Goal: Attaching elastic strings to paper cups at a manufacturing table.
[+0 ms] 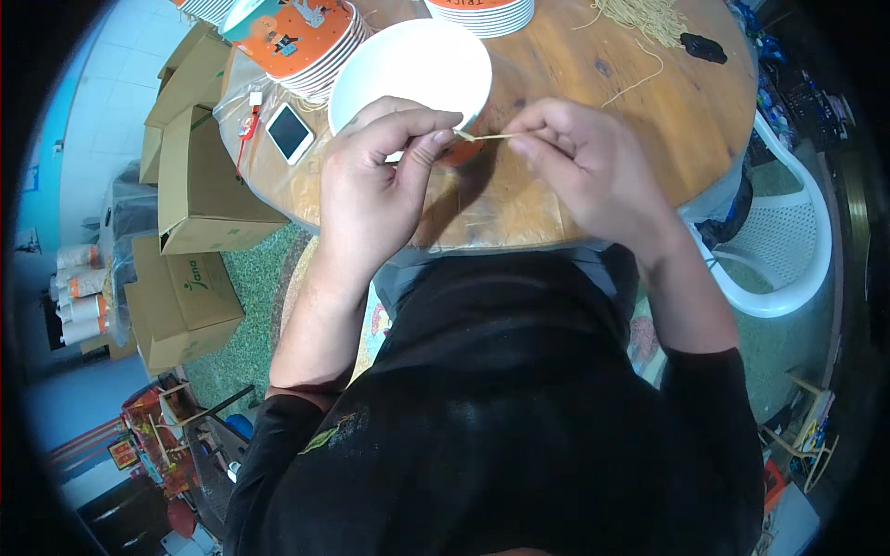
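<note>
A thin beige cord [491, 137] is stretched between my two hands just over the table's near edge. My left hand [371, 176] is closed, pinching a small knot or loop of it between thumb and forefinger. The cord's other part is pinched by the thumb and fingers of my right hand [593, 157]. Right behind the hands a paper bucket [417, 69], white inside and orange outside, leans with its mouth toward me. My left fingers overlap its rim; whether the cord is fastened to the bucket I cannot tell.
On the round wooden table [556, 199] stand stacks of orange printed buckets [297, 42], with a phone [289, 134] at the left. A bundle of cord [644, 17] and a black item [704, 48] lie far right. Cardboard boxes [199, 185] stand left, a white plastic chair [783, 232] right.
</note>
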